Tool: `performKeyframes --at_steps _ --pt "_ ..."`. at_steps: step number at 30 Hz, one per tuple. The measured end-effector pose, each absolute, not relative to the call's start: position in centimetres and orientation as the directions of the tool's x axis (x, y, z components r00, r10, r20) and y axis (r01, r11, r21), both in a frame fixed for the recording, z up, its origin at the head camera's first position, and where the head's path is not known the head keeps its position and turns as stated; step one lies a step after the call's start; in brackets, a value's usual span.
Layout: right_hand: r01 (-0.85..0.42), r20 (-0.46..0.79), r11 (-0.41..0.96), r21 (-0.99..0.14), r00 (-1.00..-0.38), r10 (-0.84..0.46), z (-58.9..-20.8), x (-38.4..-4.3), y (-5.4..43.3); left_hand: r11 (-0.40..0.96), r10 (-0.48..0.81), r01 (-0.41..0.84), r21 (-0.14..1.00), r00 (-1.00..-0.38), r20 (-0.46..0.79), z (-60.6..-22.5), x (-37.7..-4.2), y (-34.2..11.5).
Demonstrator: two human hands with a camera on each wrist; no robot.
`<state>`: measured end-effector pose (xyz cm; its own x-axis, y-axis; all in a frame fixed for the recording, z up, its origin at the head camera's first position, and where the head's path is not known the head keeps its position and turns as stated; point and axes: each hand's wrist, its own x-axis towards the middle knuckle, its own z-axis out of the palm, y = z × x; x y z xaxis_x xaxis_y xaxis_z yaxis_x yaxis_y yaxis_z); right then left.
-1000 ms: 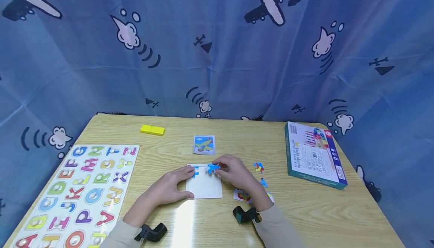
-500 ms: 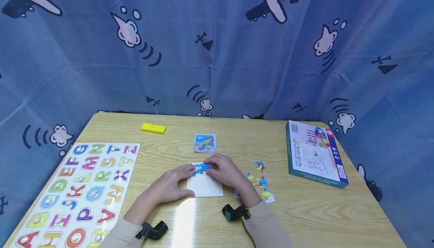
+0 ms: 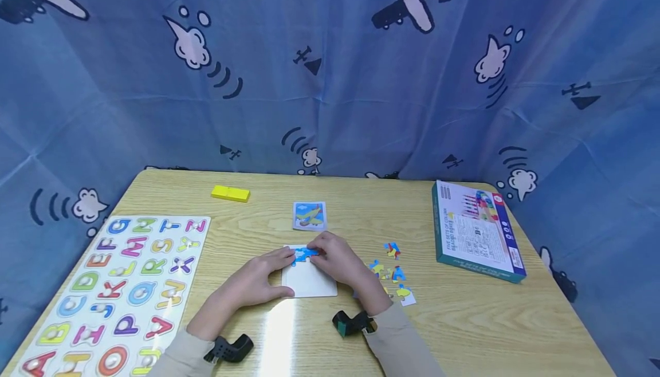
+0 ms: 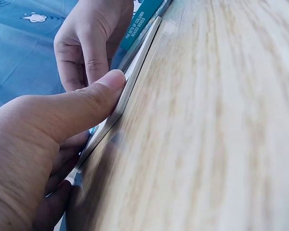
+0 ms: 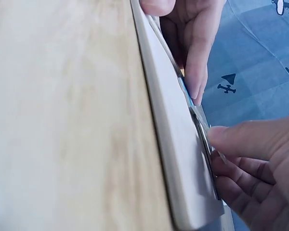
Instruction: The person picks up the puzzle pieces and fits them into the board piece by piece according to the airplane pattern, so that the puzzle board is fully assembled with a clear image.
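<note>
A white puzzle tray (image 3: pixel 314 283) lies on the table, with blue jigsaw pieces (image 3: pixel 299 256) along its far left part. My left hand (image 3: pixel 258 279) holds the tray's left side, thumb (image 4: pixel 94 103) at the near corner and fingertips by the blue pieces. Between the thumb and fingers of my right hand (image 3: pixel 337 259) is a blue puzzle piece (image 3: pixel 312 252), low over the tray's far edge beside the other blue part. In the right wrist view, the right thumb (image 5: pixel 226 138) pinches the thin piece at the tray's rim. Its underside is hidden.
Several loose puzzle pieces (image 3: pixel 399 274) lie right of the tray, some behind the right forearm. A small airplane picture card (image 3: pixel 310 216) sits beyond the tray. An alphabet board (image 3: pixel 124 285) is at left, a yellow block (image 3: pixel 230 193) farther back, and a boxed game (image 3: pixel 476 231) at right.
My right hand has moved left along the tray's far edge, bringing its blue piece up against the one at the far left corner. The left hand has stayed at the tray's left side.
</note>
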<state>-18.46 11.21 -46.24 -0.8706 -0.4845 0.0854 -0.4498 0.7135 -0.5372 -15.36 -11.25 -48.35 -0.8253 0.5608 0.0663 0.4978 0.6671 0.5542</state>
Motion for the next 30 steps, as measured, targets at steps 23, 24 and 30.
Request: performKeyframes --at_steps 23,24,30 --pt "-0.466 0.082 0.740 -0.484 -0.867 -0.492 -46.70 -18.32 11.00 0.667 0.567 0.512 0.541 -0.820 0.076 -48.42 -15.36 -11.27" --pt "-0.468 0.080 0.739 -0.485 -0.865 -0.496 -46.71 -18.34 10.98 0.667 0.567 0.515 0.538 -0.819 0.080 -48.41 -15.33 -11.28" --pt "-0.477 0.084 0.722 -0.501 -0.857 -0.508 -46.83 -18.46 11.14 0.649 0.588 0.565 0.510 -0.797 0.136 -48.26 -15.31 -10.99"
